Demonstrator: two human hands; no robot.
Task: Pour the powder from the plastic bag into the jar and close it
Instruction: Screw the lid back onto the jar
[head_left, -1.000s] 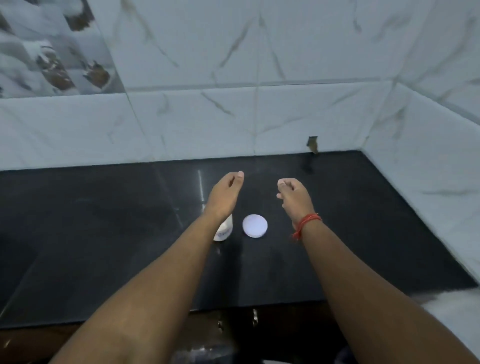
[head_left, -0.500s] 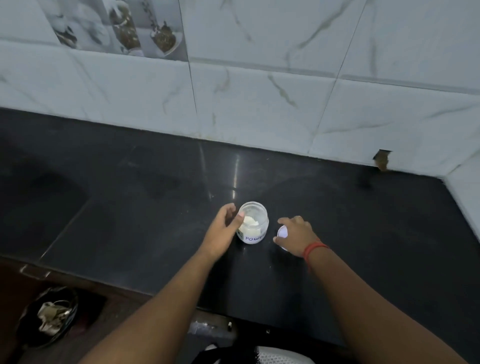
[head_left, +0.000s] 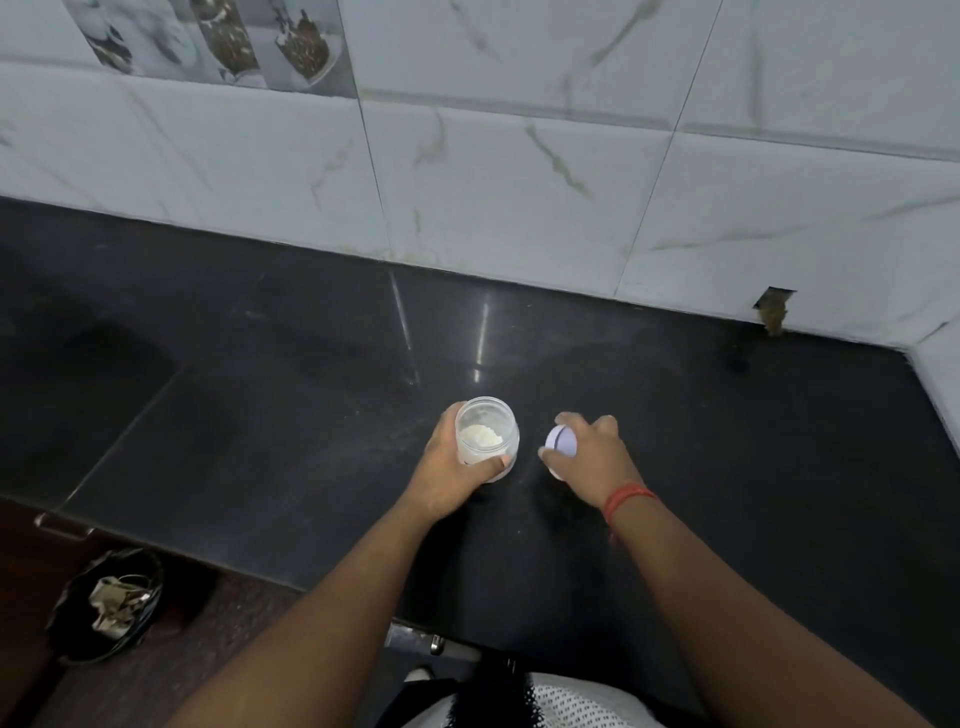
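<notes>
A small clear plastic jar (head_left: 485, 434) with white powder inside stands uncapped on the black countertop (head_left: 260, 415). My left hand (head_left: 457, 465) grips the jar from the left, thumb across its front. Just to the right, my right hand (head_left: 589, 454) holds the round white lid (head_left: 561, 442), tilted on edge and lifted off the counter. A red thread is tied round my right wrist. No plastic bag is in sight.
White marble-look tiles form the wall (head_left: 519, 182) behind the counter, with a corner at the far right. Below the counter's front edge at the left stands a dark bin (head_left: 106, 605) with crumpled scraps.
My left hand has closed round the jar. My right hand has picked the lid up from the counter and tilted it. The view has dropped lower over the counter.
</notes>
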